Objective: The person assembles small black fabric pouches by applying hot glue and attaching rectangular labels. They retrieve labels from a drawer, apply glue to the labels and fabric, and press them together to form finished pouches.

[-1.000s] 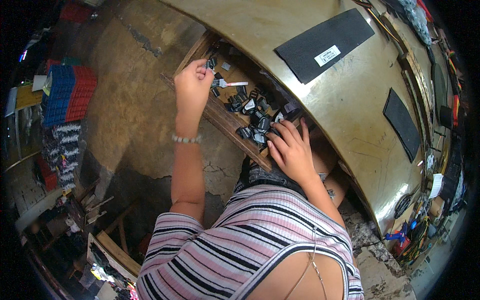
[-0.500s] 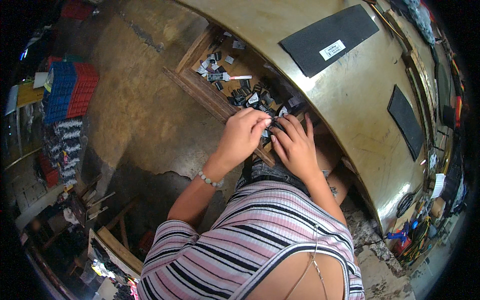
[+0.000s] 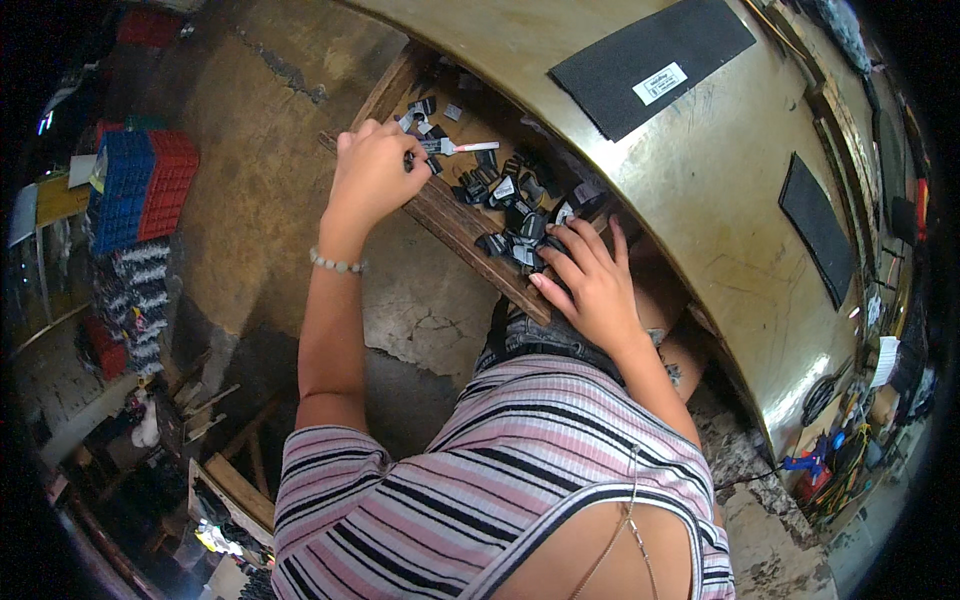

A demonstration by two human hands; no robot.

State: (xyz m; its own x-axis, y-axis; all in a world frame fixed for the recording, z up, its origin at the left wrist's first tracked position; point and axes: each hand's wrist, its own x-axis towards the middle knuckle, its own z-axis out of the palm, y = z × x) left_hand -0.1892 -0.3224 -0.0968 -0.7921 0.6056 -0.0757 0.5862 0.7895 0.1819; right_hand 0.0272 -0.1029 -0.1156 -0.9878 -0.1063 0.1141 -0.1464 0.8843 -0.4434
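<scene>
A wooden drawer (image 3: 470, 243) stands pulled out from beneath the table. Inside lie several black plastic buckles (image 3: 508, 188), with small white and grey labels among them. A white-and-pink pen-like stick (image 3: 476, 147) rests near the middle of the drawer. My left hand (image 3: 375, 170) is closed above the drawer's front board, at its far left end. Something small and dark shows in its curled fingers, too little to name. My right hand (image 3: 595, 275) is open, fingers spread, at the drawer's near right end. Its fingertips are beside or on the black buckles.
The big shiny table (image 3: 690, 220) curves along the right. On it lie a large dark grey rectangular piece (image 3: 650, 65) with a white label and a smaller dark piece (image 3: 815, 230). A blue glue gun (image 3: 808, 458) is at the right. Blue and red crates (image 3: 125, 190) stand far left.
My hands were together over the drawer's near end, fingers meeting at a small dark thing. My left hand has moved away to the far left; my right has stayed, its fingers spread wider.
</scene>
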